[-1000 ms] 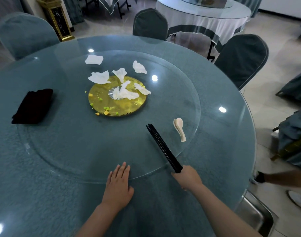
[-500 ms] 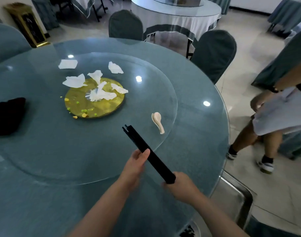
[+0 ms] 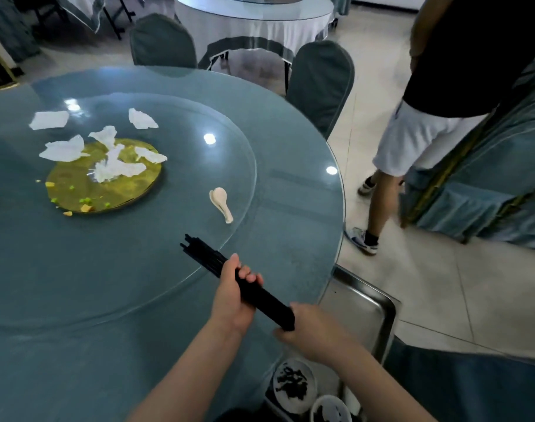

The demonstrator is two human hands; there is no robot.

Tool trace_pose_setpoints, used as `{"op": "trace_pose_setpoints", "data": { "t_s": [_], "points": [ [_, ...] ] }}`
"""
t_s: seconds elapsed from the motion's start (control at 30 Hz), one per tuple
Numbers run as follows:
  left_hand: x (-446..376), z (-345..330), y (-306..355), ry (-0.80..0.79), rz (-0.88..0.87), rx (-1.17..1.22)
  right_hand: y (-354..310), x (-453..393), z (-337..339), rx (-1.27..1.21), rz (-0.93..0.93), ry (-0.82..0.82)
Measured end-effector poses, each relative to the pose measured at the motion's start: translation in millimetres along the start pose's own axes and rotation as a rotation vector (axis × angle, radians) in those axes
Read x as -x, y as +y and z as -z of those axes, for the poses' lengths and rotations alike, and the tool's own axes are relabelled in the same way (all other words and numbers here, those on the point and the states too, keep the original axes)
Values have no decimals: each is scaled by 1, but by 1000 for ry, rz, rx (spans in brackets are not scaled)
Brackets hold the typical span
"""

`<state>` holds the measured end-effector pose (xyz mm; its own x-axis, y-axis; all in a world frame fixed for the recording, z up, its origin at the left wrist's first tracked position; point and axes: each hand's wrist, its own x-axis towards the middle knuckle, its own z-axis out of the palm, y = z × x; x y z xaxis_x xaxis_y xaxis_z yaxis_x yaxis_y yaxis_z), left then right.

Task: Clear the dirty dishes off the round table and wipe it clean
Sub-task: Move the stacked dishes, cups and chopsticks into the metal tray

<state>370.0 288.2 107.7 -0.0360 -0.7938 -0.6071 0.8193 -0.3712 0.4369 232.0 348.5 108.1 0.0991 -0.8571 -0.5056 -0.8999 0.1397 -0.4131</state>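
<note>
A bundle of black chopsticks (image 3: 261,298) hangs over the near right edge of the round glass table (image 3: 290,166). My left hand (image 3: 234,295) grips the bundle round its middle. My right hand (image 3: 309,330) holds its near end. A white ceramic spoon (image 3: 221,204) lies on the glass turntable (image 3: 138,254) beyond the chopsticks. Further left, a gold disc (image 3: 77,184) at the turntable's centre carries crumpled white napkins (image 3: 120,169) and small green and yellow food scraps (image 3: 85,202). More napkins (image 3: 48,119) lie around it.
A steel tray (image 3: 363,309) stands just right of the table, with white bowls (image 3: 293,388) of dark leftovers below it. A person in white shorts (image 3: 412,141) stands on the right. Covered chairs (image 3: 321,83) ring the far side, and another set table (image 3: 254,22) stands behind.
My left hand left the table and took hold of the chopsticks' middle. The bundle rose and came nearer the table's right edge. The view turned right; a person walked in.
</note>
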Motion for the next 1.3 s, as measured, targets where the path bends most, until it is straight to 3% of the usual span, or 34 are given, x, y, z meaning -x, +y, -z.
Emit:
{"op": "trace_pose_setpoints", "data": {
  "t_s": [0.1, 0.23, 0.33, 0.47, 0.77, 0.9, 1.0, 1.13, 1.3],
  "points": [
    [5, -7, -18, -10, -41, -37, 24, 19, -1, -412, -12, 27],
    [11, -15, -32, -13, -71, -35, 61, 30, -4, -1291, -276, 314],
    [21, -24, -45, -28, -76, -6, 80, 36, -10, -1540, -416, 367],
    [32, -30, -67, -57, -89, -20, 85, 49, -9, -1697, -437, 382],
    [49, -40, -110, -115, -53, -99, 91, 67, -15, -1719, -438, 491],
    [52, -43, -115, -129, -22, -203, 103, 73, -24, -1574, -385, 382],
    [52, -43, -113, -138, 75, -372, 118, 73, -25, -1385, -306, 283],
    [57, -35, -113, -195, 258, -673, 133, 69, 7, -1194, -149, 361],
    [64, -22, -120, -291, 354, -1019, 121, 59, 64, -937, 163, 403]
  ]
}}
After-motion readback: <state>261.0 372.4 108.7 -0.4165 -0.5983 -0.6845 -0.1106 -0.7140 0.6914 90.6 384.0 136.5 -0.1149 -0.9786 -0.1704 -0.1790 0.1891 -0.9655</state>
